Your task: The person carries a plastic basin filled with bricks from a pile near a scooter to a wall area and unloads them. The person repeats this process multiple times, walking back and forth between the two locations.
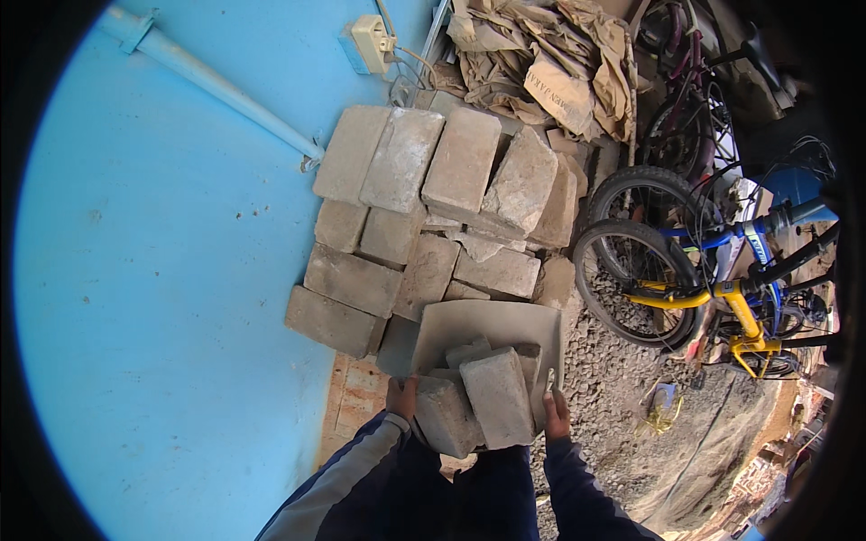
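Note:
A grey open container [492, 316], shaped like a deep tray, is in front of my body. Several rough grey concrete blocks [499, 397] lie tilted against each other inside it. My left hand [402, 398] is closed on the container's left side, beside the nearest block. On the opposite side, my right hand [557, 413] is closed around its edge, close to a small pale piece at the rim. Just beyond the container rises a stack of concrete blocks [388, 153], some of them broken.
A blue wall [180, 270] with a pipe [225, 90] and an electrical box [365, 43] borders the left. Crumpled brown paper sacks [550, 68] lie behind the stack. Bicycles [753, 316] stand at the right over gravel [600, 388].

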Demonstrator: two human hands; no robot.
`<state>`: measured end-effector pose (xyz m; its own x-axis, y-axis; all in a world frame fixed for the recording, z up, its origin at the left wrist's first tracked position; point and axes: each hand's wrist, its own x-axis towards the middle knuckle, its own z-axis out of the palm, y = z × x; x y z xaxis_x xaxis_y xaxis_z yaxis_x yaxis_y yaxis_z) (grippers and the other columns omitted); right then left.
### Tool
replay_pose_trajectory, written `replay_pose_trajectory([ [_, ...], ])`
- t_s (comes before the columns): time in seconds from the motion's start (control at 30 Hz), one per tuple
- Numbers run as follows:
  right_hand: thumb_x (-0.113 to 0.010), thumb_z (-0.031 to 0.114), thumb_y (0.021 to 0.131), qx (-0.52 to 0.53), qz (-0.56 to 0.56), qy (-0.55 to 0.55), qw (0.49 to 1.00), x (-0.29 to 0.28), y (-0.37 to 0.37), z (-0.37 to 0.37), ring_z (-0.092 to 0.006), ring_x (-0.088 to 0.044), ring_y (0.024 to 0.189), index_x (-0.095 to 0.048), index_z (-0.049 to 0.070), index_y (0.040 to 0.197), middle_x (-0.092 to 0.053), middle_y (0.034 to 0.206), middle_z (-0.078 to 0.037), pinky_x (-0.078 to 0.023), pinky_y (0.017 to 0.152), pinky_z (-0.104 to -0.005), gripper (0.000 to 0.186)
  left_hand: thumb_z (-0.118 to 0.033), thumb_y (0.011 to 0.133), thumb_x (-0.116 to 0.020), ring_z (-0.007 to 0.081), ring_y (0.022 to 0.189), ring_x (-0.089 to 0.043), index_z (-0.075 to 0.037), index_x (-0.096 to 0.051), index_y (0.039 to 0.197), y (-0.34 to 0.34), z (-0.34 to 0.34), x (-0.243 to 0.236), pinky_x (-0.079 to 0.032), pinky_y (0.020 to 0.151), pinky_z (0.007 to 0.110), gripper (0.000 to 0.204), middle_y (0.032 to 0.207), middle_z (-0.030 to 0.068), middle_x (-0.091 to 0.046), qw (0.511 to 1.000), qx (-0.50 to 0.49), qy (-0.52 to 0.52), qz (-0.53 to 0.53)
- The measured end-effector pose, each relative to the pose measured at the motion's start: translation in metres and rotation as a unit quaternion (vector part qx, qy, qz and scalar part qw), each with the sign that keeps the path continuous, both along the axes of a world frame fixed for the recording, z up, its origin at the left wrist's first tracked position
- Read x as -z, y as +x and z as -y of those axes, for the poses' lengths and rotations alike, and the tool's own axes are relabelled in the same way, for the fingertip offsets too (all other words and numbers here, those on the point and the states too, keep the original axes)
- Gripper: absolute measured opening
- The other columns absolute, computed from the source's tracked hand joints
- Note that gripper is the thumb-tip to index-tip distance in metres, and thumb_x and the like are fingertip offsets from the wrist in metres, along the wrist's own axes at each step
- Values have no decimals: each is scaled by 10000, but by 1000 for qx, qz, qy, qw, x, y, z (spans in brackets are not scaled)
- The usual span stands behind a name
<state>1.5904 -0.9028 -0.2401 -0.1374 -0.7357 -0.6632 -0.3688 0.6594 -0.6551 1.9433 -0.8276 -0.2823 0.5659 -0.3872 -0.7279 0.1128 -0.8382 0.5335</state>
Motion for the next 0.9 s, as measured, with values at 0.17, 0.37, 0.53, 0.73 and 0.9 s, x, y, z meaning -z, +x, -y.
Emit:
replay_pose_trajectory([
  [0.17,-829,423,730,-132,-24,-18,991,-59,41,-18,-352,-575,1138,-535,-65,1288,-583,1198,-246,-468,972,-422,797,-465,882,-639,385,1004,-616,36,-575,1086,-8,2,-15,-479,866,421,544,1076,244,-639,998,35,-2,59],
  [0.37,-914,425,577,-224,-173,7,959,-93,63,7,-369,-610,1020,-566,-55,1151,-593,1101,-229,-503,889,-451,826,-388,898,-643,303,929,-640,16,-562,1190,-12,-35,-57,-498,822,395,505,1019,201,-628,985,66,-21,156],
  [0.53,-943,376,517,-265,-179,-40,947,-114,86,19,-350,-626,901,-511,-7,976,-604,998,-203,-522,784,-436,738,-566,804,-679,454,1192,-519,-51,-446,1377,-13,-87,-119,-431,989,536,805,1266,267,-545,950,210,219,76],
  [0.73,-944,321,515,-329,-161,-55,929,-149,126,81,-326,-635,777,-505,17,949,-616,858,-158,-529,719,-413,688,-667,734,-671,434,1324,-428,-166,-287,1524,-13,-75,-120,-383,1035,574,1011,1479,227,-391,915,288,283,9],
  [0.9,-938,326,526,-408,-67,-114,903,-161,204,159,-268,-628,760,-549,11,960,-628,840,-145,-523,714,-385,662,-650,733,-688,436,1322,-425,-151,-300,1512,-13,-67,-121,-403,1020,575,1003,1469,219,-395,903,304,303,2],
])
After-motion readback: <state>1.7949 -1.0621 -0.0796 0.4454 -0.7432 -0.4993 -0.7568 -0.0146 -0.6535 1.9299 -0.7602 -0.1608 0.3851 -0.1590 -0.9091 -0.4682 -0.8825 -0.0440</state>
